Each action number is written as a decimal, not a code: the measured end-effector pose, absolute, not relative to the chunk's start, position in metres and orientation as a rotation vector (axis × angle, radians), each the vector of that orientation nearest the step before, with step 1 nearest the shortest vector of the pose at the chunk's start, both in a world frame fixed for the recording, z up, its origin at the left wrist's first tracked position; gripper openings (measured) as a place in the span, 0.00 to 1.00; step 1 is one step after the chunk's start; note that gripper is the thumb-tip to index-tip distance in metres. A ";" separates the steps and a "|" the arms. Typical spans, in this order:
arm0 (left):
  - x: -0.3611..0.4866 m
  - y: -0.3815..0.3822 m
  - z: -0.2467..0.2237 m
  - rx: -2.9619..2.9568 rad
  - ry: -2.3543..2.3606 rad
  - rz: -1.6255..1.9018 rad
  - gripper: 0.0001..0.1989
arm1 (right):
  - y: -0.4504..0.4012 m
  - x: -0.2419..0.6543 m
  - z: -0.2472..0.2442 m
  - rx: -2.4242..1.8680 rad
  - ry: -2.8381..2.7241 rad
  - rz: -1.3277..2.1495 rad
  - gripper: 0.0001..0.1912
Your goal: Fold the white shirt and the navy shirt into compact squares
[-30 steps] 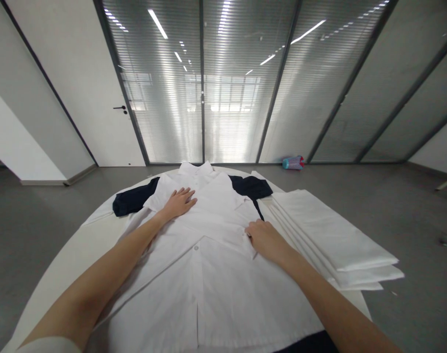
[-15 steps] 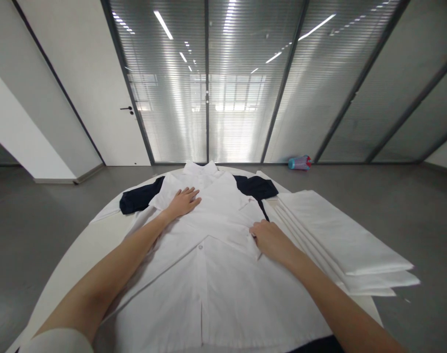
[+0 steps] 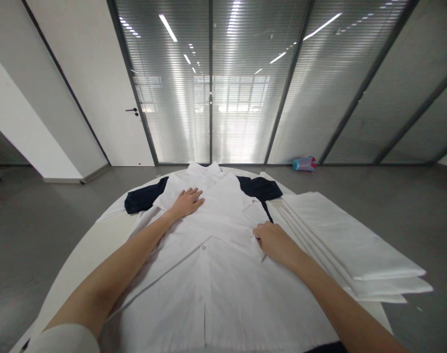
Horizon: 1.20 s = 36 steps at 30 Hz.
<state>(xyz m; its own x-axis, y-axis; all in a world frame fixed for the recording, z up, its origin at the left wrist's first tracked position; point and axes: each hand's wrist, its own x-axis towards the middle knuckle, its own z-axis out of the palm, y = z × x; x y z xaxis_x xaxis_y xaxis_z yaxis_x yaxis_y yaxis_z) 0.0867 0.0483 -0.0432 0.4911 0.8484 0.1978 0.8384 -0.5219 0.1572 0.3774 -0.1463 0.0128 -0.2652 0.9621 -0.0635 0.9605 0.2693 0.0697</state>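
A white button-up shirt (image 3: 231, 289) lies spread on a round white table (image 3: 84, 250), its collar at the far end. My left hand (image 3: 187, 201) rests flat on the upper left of the shirt, fingers spread. At the right side, my right hand (image 3: 271, 239) has its fingers closed on an edge of white cloth, which looks like part of a sleeve. Part of that pinched cloth is hidden behind the fingers. Dark navy cloth (image 3: 144, 196) sticks out from under the shirt on the left, and more navy cloth (image 3: 260, 188) on the right.
A stack of folded white fabric (image 3: 352, 240) lies on the right of the table, partly over its edge. A blue and red basket (image 3: 304, 163) is on the floor by the glass partition (image 3: 238, 98). A white door (image 3: 87, 88) stands at the left.
The whole view has shifted slightly, with everything a little farther right. Both hands keep nearly the same places on the shirt.
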 end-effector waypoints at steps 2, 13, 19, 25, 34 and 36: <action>0.087 0.048 -0.043 2.684 1.510 0.395 0.29 | -0.146 0.378 0.013 1.849 2.421 0.023 0.15; 0.086 0.050 -0.045 2.689 1.515 0.404 0.28 | -0.147 0.378 0.013 1.848 2.422 -0.035 0.15; 0.086 0.050 -0.046 2.694 1.518 0.408 0.28 | -0.147 0.379 0.017 1.884 2.420 -0.085 0.15; 0.086 0.049 -0.045 2.689 1.508 0.424 0.28 | -0.151 0.386 0.045 2.287 2.257 -0.029 0.13; 0.085 0.051 -0.045 2.693 1.485 0.488 0.27 | -0.152 0.385 0.050 2.295 2.289 0.132 0.15; 0.085 0.051 -0.045 2.724 1.468 0.557 0.26 | -0.153 0.386 0.046 2.235 2.296 0.015 0.14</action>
<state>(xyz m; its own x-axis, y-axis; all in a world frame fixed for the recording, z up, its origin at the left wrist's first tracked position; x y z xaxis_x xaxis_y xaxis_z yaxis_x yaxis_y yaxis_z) 0.0853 0.0510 -0.0448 0.5014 0.8086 0.3080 0.8094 -0.5641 0.1632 0.3864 -0.1529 0.0462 -0.0259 0.9983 0.0518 0.9989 0.0279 -0.0370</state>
